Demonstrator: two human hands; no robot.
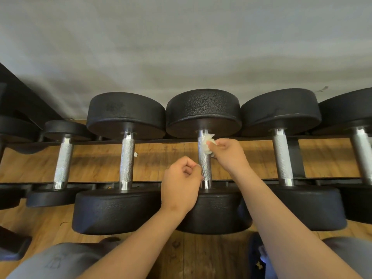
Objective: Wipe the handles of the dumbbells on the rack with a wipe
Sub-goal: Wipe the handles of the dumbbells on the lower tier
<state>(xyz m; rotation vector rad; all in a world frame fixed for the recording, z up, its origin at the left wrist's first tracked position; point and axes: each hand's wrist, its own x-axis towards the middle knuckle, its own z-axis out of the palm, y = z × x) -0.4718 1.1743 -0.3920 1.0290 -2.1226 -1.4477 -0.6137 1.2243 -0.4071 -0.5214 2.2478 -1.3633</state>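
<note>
i count six dumbbells (126, 158) on one rack (147, 183): one small dumbbell (62, 162) toward nine o'clock, three big whole ones, and two cut off by the frame at the nine and three o'clock edges. one white wipe (208, 146) near centre. two hands: left hand (181, 184) at six o'clock, right hand (229, 156) at four.

No lettering, number or brand can be read anywhere in this view of the gym rack. A dark smudge on the far end of the dumbbell (126, 158) left of centre is too blurred to make out. A faint pale mark on the grey shorts (60, 260) at the lower left of the frame is equally illegible.
</note>
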